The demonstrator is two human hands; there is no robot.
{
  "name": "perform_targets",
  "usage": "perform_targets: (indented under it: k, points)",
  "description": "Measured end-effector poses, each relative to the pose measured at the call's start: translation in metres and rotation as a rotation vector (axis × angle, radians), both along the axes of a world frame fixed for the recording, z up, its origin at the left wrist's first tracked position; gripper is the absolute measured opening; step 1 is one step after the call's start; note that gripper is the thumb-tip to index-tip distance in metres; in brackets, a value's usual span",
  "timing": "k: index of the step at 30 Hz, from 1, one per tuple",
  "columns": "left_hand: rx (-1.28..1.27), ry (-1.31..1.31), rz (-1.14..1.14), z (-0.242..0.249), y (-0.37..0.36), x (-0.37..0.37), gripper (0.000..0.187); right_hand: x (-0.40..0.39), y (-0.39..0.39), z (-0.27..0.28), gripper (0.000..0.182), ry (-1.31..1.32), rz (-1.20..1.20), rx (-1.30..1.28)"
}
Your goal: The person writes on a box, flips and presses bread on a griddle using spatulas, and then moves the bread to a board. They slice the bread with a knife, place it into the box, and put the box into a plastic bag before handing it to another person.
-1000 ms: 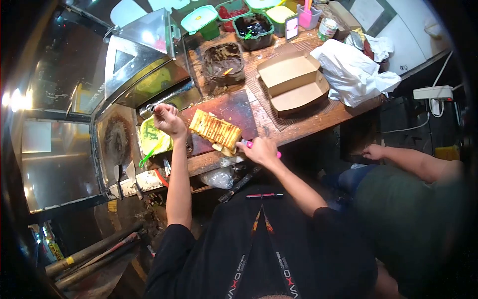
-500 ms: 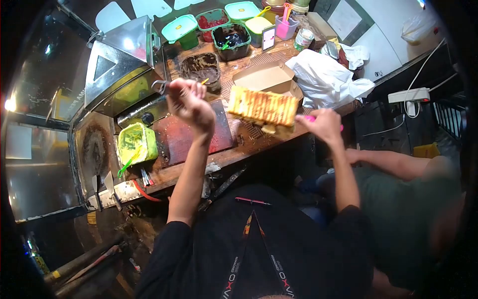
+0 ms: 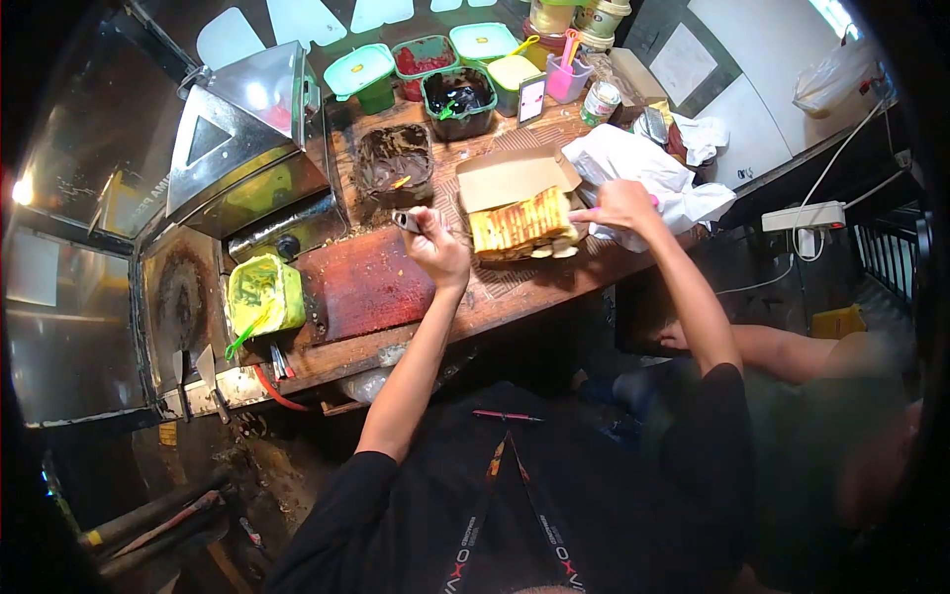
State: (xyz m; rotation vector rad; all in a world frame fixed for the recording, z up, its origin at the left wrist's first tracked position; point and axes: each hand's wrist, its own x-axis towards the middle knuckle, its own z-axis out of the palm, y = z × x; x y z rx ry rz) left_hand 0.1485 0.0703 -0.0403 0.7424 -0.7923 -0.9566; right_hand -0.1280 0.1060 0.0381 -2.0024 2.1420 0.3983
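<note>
A stack of sliced, browned toast (image 3: 522, 224), seemingly filled, sits at the open cardboard box (image 3: 515, 176) and covers its front part. My right hand (image 3: 627, 210) is closed around a pink-handled tool (image 3: 653, 201), mostly hidden by the fingers. Its index finger points along the tool toward the toast's right end. To the left of the toast, my left hand (image 3: 442, 252) is raised over the table, closed on a metal tool (image 3: 405, 221) whose bent end sticks out. What kind of tool it is cannot be made out.
A red cutting board (image 3: 361, 287) lies left, beside a yellow-green tub (image 3: 265, 297) and a steel hooded cooker (image 3: 247, 139). Behind are a chocolate-smeared tub (image 3: 394, 168) and several lidded tubs. White plastic bags (image 3: 633, 163) lie right. Another person's arm (image 3: 792, 351) is close on my right.
The toast has come down from mid-air to the cardboard box. My left hand has moved right and lower, nearer the toast. My right hand has shifted slightly up and left.
</note>
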Motion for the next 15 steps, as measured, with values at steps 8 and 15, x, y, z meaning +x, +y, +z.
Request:
perform_targets:
  k: [8,15]
  points:
    - [-0.428,-0.213,0.151,0.075,0.028,0.029,0.018,0.018,-0.005,-0.044,0.081,-0.137,-0.055,0.089]
    - [-0.258,-0.285,-0.153,0.06,0.069,-0.053,0.006,0.0,-0.004,-0.059,0.061,-0.236,-0.02,0.176]
